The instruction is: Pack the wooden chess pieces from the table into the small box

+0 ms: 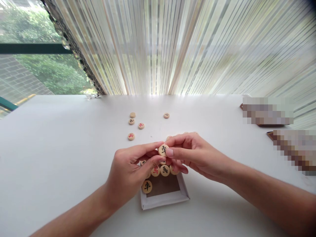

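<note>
Both hands meet over a small white box (165,199) with a brown floor near the table's front. My left hand (130,172) and my right hand (191,153) pinch one round wooden chess piece (163,150) with a black character between thumbs and forefingers. Inside the box lie several more wooden pieces, among them a black-marked one (147,186), a red-marked one (155,171) and another black-marked one (165,170). Some pieces are hidden under my fingers.
Several loose pieces lie farther back on the white table (61,148): a group of pieces (134,124) at left centre and a single piece (166,115) to the right. Blurred-out objects (268,111) sit at the right edge. A striped curtain hangs behind.
</note>
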Demonstrator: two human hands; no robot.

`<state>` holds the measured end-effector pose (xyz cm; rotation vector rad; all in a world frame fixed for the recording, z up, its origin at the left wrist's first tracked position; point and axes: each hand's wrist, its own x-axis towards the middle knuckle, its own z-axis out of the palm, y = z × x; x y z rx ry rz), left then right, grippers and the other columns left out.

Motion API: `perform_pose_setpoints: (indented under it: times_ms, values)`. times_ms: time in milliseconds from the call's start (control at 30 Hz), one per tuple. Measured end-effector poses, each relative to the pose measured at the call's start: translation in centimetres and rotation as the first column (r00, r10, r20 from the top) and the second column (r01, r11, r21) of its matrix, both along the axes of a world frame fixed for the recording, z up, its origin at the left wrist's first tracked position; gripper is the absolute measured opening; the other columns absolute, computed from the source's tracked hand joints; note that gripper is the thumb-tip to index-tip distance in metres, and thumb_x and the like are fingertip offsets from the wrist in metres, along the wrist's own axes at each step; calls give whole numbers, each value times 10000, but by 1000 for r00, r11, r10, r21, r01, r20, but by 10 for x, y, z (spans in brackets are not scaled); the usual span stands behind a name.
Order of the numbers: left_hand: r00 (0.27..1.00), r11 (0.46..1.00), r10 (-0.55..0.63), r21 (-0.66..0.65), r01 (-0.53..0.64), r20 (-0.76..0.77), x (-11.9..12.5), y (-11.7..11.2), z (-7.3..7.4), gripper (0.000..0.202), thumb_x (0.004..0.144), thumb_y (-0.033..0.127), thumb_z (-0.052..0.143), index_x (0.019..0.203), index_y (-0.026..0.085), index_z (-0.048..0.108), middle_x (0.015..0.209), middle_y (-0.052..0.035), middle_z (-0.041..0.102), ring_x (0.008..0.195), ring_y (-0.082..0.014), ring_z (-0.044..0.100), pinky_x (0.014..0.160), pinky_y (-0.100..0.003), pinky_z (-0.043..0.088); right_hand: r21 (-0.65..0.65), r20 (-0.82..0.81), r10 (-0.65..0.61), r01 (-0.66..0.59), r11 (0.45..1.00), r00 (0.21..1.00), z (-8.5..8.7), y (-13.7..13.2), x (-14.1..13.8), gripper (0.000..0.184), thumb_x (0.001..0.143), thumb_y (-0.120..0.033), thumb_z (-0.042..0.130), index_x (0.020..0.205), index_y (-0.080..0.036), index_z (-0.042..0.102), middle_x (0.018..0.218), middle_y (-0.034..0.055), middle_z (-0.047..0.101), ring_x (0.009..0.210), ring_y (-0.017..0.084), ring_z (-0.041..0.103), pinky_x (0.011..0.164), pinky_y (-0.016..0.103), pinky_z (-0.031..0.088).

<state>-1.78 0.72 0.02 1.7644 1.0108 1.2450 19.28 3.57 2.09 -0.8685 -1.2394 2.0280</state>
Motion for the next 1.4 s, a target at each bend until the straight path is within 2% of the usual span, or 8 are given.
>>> perform_pose_setpoints:
  times_ms: [233, 533, 800, 900, 1000, 1100, 1267, 1400]
  values:
    - [977, 948, 50, 318, 18, -205, -3, -3, -2, 319, 951, 123, 763, 1231, 268, 814, 979, -20, 860, 752, -150, 791, 713, -201, 624, 10, 15, 22, -22, 1000, 1000, -6, -1, -1, 309, 720, -266, 994, 808, -138, 727, 638, -4, 690, 525, 79, 557, 462, 174, 390]
    - [978, 890, -9, 444, 103, -209, -5, -1, -8, 365, 978, 77, 715, 1311, 225, 730, 959, -43, 811, 768, -150, 758, 700, -222, 606, 113, 22, 18, -20, 993, 1000, -2, -3, 1, 308, 765, -312, 965, 746, -116, 728, 653, 20, 707, 486, 85, 604, 429, 162, 453]
    - [993, 939, -62, 330, 92, -100, -2, -1, -5, 367, 912, 66, 805, 1247, 211, 760, 925, -14, 777, 787, -116, 717, 754, -212, 600, 361, 73, -76, 44, 931, 994, -2, -9, 1, 221, 863, -299, 896, 835, -123, 765, 653, 33, 719, 545, 113, 637, 502, 196, 509]
    - [997, 955, -37, 291, 56, -71, -2, -1, -5, 325, 895, 73, 829, 1188, 206, 781, 924, -16, 771, 793, -112, 712, 759, -212, 599, 511, 133, -123, 38, 859, 984, -2, -12, 2, 175, 926, -281, 830, 898, -118, 774, 694, 52, 746, 586, 135, 679, 535, 217, 541]
    - [999, 966, -24, 258, 34, -41, -3, -1, -6, 284, 882, 79, 847, 1129, 208, 793, 911, -7, 778, 787, -108, 720, 752, -203, 603, 666, 175, -159, 2, 746, 972, -1, -12, 3, 146, 986, -245, 742, 929, -114, 770, 697, 52, 753, 597, 137, 692, 545, 219, 552]
    - [1000, 970, -24, 244, 26, -9, -4, -1, -6, 291, 872, 79, 856, 1122, 216, 799, 918, -3, 796, 786, -109, 739, 749, -196, 613, 742, 186, -171, -25, 670, 967, 2, -12, 4, 171, 1026, -234, 668, 956, -110, 762, 706, 56, 755, 609, 140, 706, 558, 224, 571]
    - [1000, 981, -6, 195, 1, 23, -5, 0, -7, 326, 872, 74, 849, 1146, 245, 808, 960, 4, 811, 807, -105, 751, 773, -182, 633, 707, 172, -116, -41, 706, 978, 3, -11, 5, 153, 1027, -184, 630, 1064, -114, 761, 831, 88, 786, 691, 152, 751, 634, 240, 636]
    - [998, 991, 9, 135, -18, 65, -4, 1, -5, 325, 867, 71, 845, 1135, 252, 818, 969, 13, 816, 808, -94, 766, 789, -153, 649, 694, 134, -162, 24, 720, 978, -3, -10, 4, 220, 990, -156, 685, 1203, -138, 738, 869, 71, 813, 717, 148, 776, 671, 232, 664]
